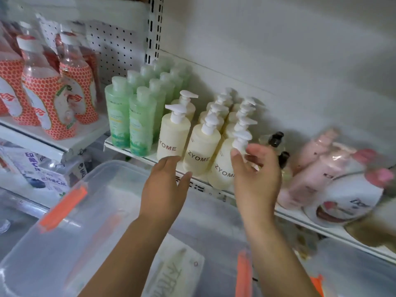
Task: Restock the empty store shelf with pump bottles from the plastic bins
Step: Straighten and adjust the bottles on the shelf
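Several cream pump bottles marked ZYOME stand in rows on the white shelf [199,183]. The front three are at left [172,137], middle [201,150] and right [222,170]. My left hand [165,189] hovers with fingers apart just below the front left and middle bottles, holding nothing. My right hand [257,174] is open beside the right front bottle, its fingertips near that bottle's white pump head [241,140]; I cannot tell whether they touch it. A clear plastic bin [70,228] with orange latches sits below the shelf.
Green bottles [130,121] stand left of the cream ones. Pink bottles [317,168] and a white refill pouch [347,198] lie to the right, with dark-capped clear bottles [276,140] behind my right hand. Orange-patterned bottles [53,97] fill the left shelf.
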Demonstrator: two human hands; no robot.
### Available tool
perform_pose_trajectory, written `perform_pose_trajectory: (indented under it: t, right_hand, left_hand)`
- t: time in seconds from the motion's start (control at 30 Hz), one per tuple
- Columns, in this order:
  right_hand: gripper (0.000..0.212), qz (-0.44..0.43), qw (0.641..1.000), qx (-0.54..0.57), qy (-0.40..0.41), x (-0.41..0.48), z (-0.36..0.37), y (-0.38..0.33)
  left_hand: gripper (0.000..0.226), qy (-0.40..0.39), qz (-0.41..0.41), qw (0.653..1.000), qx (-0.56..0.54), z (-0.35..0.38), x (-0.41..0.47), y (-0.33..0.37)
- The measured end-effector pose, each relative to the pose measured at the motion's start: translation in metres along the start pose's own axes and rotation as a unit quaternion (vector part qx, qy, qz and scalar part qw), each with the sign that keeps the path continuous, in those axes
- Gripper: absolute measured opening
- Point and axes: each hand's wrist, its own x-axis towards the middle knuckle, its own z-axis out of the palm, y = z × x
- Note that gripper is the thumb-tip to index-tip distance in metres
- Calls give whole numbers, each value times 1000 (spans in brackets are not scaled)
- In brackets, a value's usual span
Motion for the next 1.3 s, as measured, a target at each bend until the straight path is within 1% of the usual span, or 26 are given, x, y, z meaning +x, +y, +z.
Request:
perform_pose_trajectory:
  t: [0.07,0.13,0.27,0.33,0.4,0.73,0.83,0.9,0.93,1.0,1.03,1.13,1.2,1.27,1.3]
  right_hand:
    - [40,40,998,-34,16,-13,1,24]
    - [50,77,995,-70,2,-16,1,38]
    - [59,123,986,-67,-88,-10,12,53]
    - [59,114,985,-69,-107,-4,21,59]
    - [59,105,986,-70,-107,2,28,64]
    - [62,107,981,-49,-154,13,35,68]
    - [68,118,977,-25,-175,14,33,67]
    - [72,136,976,13,-168,17,29,65]
    - [71,139,978,35,-152,18,27,63]
    - [69,124,983,62,-123,24,24,60]
    - [76,116,983,71,-125,27,24,58]
    - [91,125,972,94,-174,34,27,53]
    - [88,175,959,115,-191,35,32,51]
    - [85,234,944,155,-176,38,37,53]
    - [80,253,938,169,-164,39,38,53]
  left_hand:
    - [47,-6,-10,1000,-7,8,0,4]
    - [48,-11,-22,1000,-8,15,0,5]
    - [53,-8,-19,1000,-11,31,5,9]
    - [59,-3,-12,1000,-12,39,9,10]
    - [62,1,-12,1000,-7,45,12,10]
    - [56,52,-27,998,-35,57,17,7]
    - [57,60,-23,998,-21,57,14,9]
    - [56,60,-23,998,-19,57,12,8]
    - [55,60,-23,998,-22,57,12,8]
    - [55,65,-22,997,-28,57,11,8]
    - [56,70,-20,997,-34,58,11,9]
    - [69,77,-21,995,-54,60,7,14]
    - [83,74,-24,996,-49,63,7,16]
    - [97,68,-29,997,-31,65,7,16]
    - [103,65,-29,997,-19,66,8,16]
